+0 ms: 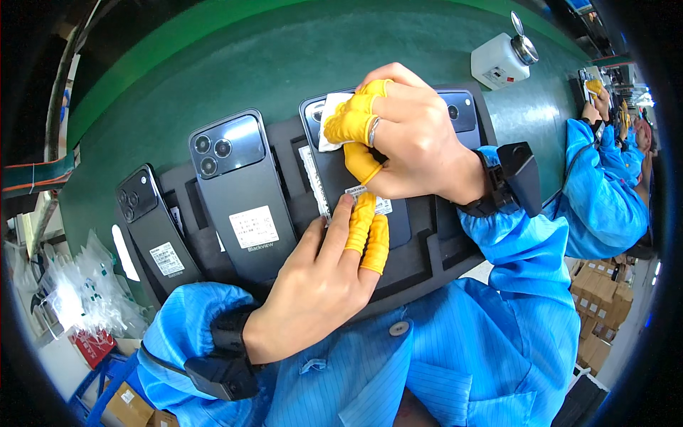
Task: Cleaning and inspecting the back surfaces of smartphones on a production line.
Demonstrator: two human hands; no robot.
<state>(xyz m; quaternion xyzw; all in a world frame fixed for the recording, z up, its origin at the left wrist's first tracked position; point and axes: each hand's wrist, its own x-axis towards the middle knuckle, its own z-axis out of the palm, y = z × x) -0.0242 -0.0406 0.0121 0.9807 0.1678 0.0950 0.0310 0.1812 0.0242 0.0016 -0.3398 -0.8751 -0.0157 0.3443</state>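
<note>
My right hand, with yellow finger cots and a ring, pinches a folded white wipe against the camera end of a dark smartphone. That phone lies back side up in a black foam tray. Across its lower part rest the outstretched fingers of my left hand, two of them in yellow cots. My hands cover much of the phone's back. To the left lie a second phone with a white label and a third phone. A fourth phone is partly hidden behind my right hand.
A white dispenser bottle with its metal lid raised stands at the back right of the green table. Clear plastic bags pile up at the left. Co-workers in blue sleeves sit at the right, near stacked cartons.
</note>
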